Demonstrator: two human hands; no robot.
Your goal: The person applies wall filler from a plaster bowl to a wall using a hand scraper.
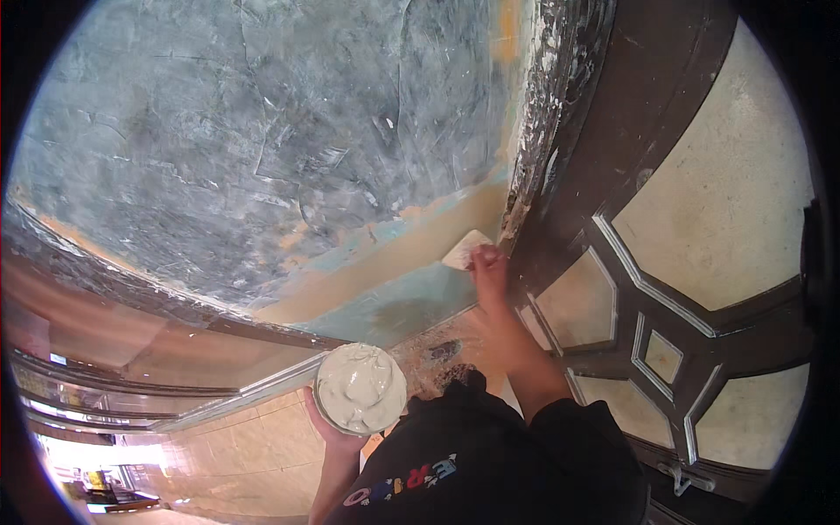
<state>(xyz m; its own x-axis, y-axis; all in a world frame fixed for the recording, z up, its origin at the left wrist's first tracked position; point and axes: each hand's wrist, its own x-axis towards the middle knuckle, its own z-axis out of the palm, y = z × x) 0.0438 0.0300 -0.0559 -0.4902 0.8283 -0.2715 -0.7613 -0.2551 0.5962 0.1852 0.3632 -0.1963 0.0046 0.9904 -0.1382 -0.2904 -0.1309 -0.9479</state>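
My left hand point(329, 427) is closed around the side of a round tub point(318, 404), held upright near my body. Thick off-white putty point(360, 385) fills it, with a swirled, uneven surface. Up at the wall, my right hand point(488, 261) grips a small pale putty spreader point(465, 249) whose blade lies against the wall, close to the right corner. A smooth beige band point(376, 255) runs leftward from the blade across the wall's lower part. Below that band lies a pale blue-green strip point(402, 306); above it is the mottled grey-blue wall surface point(245, 131).
A dark door frame point(560, 149) streaked with white edges the wall on the right. Beyond it stands a dark brown door point(604, 306) with pale panels and a metal latch point(681, 478). Dark trim point(157, 293) borders the wall at left, above a tan tiled floor point(236, 455).
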